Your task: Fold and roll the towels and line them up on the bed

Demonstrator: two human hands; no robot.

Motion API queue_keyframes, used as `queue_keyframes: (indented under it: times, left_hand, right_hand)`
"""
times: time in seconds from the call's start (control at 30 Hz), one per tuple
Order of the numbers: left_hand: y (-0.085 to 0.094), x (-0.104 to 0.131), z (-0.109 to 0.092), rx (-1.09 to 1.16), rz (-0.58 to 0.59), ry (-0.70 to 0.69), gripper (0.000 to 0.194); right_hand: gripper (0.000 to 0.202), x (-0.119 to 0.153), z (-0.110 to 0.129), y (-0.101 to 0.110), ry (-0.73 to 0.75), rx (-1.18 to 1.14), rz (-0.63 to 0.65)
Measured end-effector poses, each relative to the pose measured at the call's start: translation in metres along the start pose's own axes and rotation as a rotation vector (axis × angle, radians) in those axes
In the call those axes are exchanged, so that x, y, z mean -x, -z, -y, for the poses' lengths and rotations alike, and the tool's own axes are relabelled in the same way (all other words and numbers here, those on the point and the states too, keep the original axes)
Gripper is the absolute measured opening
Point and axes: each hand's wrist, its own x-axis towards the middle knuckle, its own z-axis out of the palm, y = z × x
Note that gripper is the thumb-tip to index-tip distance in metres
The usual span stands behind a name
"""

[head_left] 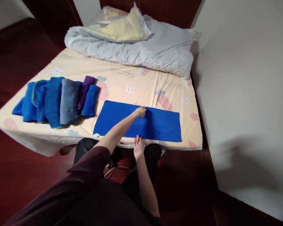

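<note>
A blue cloth lies flat as a long rectangle near the front edge of the bed, with a small white tag at its left front corner. My left hand rests on the cloth's upper middle, its fingers laid on the fabric. At the cloth's front edge is my right hand, palm turned up and fingers apart, holding nothing. To the left lies a row of folded or rolled cloths: several blue ones, a grey one and a purple one.
The bed has a patterned cream sheet. A white quilt and a yellow item in clear wrapping lie at its far end. A white wall stands at the right. My knees are against the front edge.
</note>
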Motion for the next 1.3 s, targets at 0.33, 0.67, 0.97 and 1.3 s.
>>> queue_keyframes:
  times: [0.33,0.67,0.97,1.3]
  left_hand:
    - [0.000,-0.067,0.018,0.097,-0.005,0.156,0.050]
    - [0.007,-0.079,0.024,0.298,-0.033,0.230,0.034]
    - [0.013,-0.068,0.021,0.473,-0.125,0.217,0.034]
    - [0.058,-0.008,-0.006,0.638,-0.311,0.131,0.028]
  right_hand:
    - [0.031,-0.014,0.006,-0.004,-0.025,-0.021,-0.035]
    - [0.037,-0.010,0.000,-0.001,-0.028,0.010,-0.072]
    - [0.038,0.008,0.006,-0.001,0.002,0.022,-0.119]
    - [0.039,0.055,0.032,-0.007,0.287,0.118,-0.215]
